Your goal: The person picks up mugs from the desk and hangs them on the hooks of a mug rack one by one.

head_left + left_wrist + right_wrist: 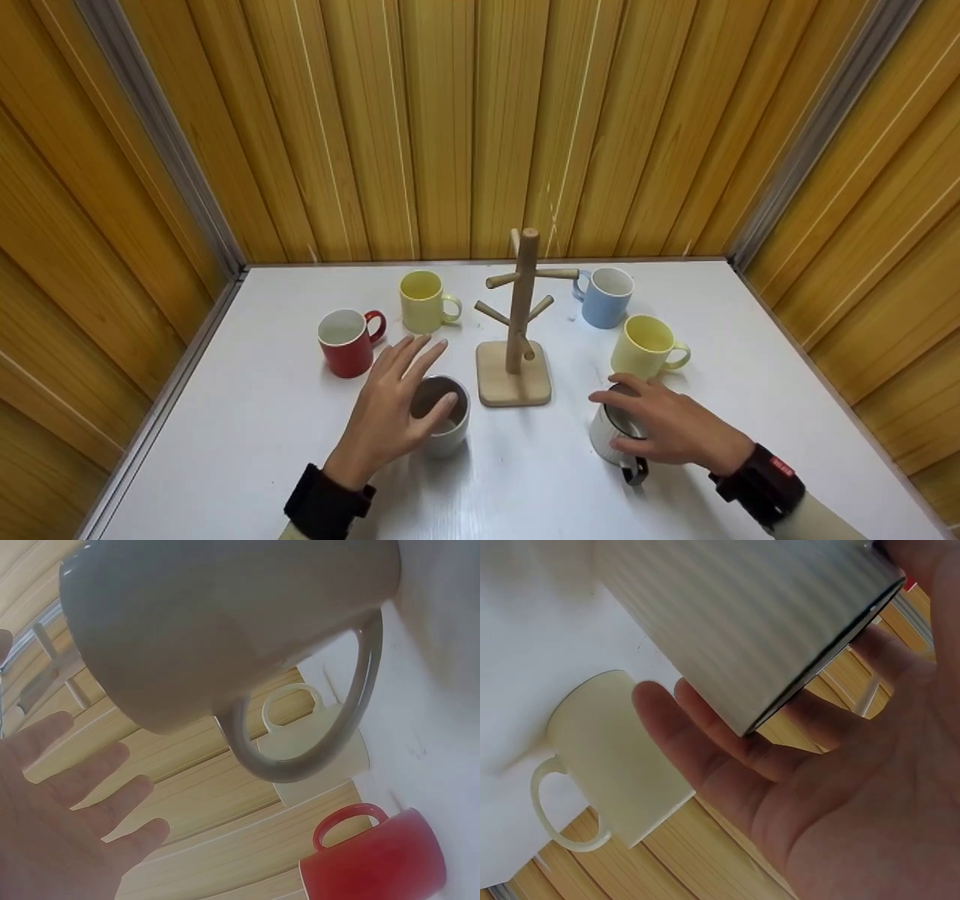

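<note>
Grey mug point(453, 435) and white ribbed mug point(603, 436) are standing upright on the near part of the white table point(217, 427), the grey one to the left of the wooden mug stand point(521, 315) and the ribbed one to its right. The left hand point(384, 416) is hovering by the grey mug's rim with its fingers widely spread, having hold of nothing; the left wrist view is showing its fingers apart from the mug. The right hand point(675, 424) is reaching over the ribbed mug's rim, its fingers loosely parted and lying about the top edge; whether they are touching the mug, I cannot tell. The ribbed mug's black handle point(635, 472) is pointing toward the near side. Farther left, a red mug point(349, 349) is standing near a pale yellow mug point(422, 307), the yellow one farther back. On the far right, a light blue mug point(606, 301) is standing behind a second yellow mug point(639, 352), which is sitting just beyond the ribbed one.
</note>
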### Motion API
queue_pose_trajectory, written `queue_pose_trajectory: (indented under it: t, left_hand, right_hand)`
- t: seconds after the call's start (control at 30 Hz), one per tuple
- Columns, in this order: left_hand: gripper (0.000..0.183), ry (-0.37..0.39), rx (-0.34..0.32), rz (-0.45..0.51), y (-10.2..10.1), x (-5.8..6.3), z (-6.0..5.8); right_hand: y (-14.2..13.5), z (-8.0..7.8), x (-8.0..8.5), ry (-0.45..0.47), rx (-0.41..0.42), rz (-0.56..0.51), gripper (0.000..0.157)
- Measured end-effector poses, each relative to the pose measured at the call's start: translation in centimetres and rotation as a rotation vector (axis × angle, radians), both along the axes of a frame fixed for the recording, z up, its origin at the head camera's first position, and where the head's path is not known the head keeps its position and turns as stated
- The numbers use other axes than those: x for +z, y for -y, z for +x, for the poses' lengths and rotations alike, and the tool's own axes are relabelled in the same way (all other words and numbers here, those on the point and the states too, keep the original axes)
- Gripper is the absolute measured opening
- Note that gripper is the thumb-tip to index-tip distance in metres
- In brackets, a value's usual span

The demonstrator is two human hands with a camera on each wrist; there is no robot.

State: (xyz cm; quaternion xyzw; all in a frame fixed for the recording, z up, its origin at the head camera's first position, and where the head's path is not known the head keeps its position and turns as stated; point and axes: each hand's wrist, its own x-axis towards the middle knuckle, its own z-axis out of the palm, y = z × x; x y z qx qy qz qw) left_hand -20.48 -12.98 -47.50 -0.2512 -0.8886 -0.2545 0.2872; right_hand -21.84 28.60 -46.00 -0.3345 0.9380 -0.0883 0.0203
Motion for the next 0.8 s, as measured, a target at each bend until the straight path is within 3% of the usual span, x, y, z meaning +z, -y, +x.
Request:
queue_pose_trajectory:
  t: [0.27,0.53,0.8]
  left_hand:
    - [0.065,0.019,-0.002,-0.015,-0.3,0.2,0.4]
    - [0.068,-0.009,-0.047,-0.007,-1.4,0.7,0.9]
    - [0.074,0.004,-0.11,-0.009,-2.8,0.8,1.5]
  right_hand:
    - [0.2,-0.3,-0.1,0.043,-0.013,-0.007,0.052]
    - [0.4,-0.4,0.1,0.001,0.028,-0.039,0.05]
    - [1.5,0.1,0.4,-0.064,0.062,-0.142,0.048]
